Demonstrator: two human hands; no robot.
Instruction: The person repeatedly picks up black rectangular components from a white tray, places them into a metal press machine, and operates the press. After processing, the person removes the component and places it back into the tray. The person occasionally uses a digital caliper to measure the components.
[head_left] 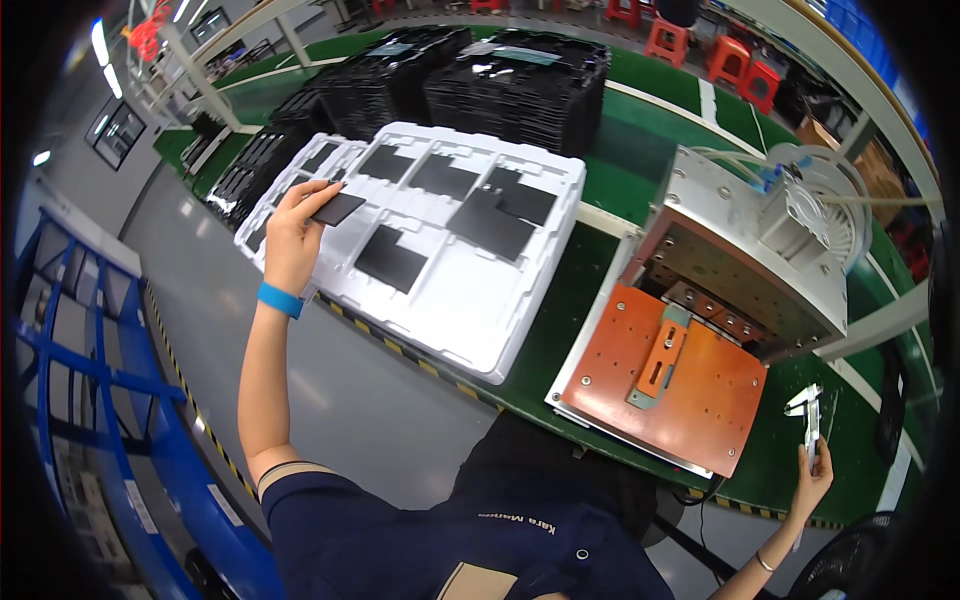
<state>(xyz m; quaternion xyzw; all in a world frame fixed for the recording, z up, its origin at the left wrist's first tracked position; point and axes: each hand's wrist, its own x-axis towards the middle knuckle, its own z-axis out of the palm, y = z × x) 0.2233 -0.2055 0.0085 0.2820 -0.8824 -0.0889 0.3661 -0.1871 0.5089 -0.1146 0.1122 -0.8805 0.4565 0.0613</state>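
My left hand is closed on a small black flat sheet, pinched at its edge above the left part of a white molded tray. In the tray lie several black flat pieces, among them a larger notched piece and one nearer to me. Far to the right, my right hand is wrapped round a silver caliper, its jaws pointing away from me over the green bench. A blue band circles my left wrist.
Between tray and caliper stands a metal press-like machine with an orange base plate and a slotted orange block. Tall stacks of black trays stand behind the white tray. A striped edge borders the green bench; blue racks stand at left.
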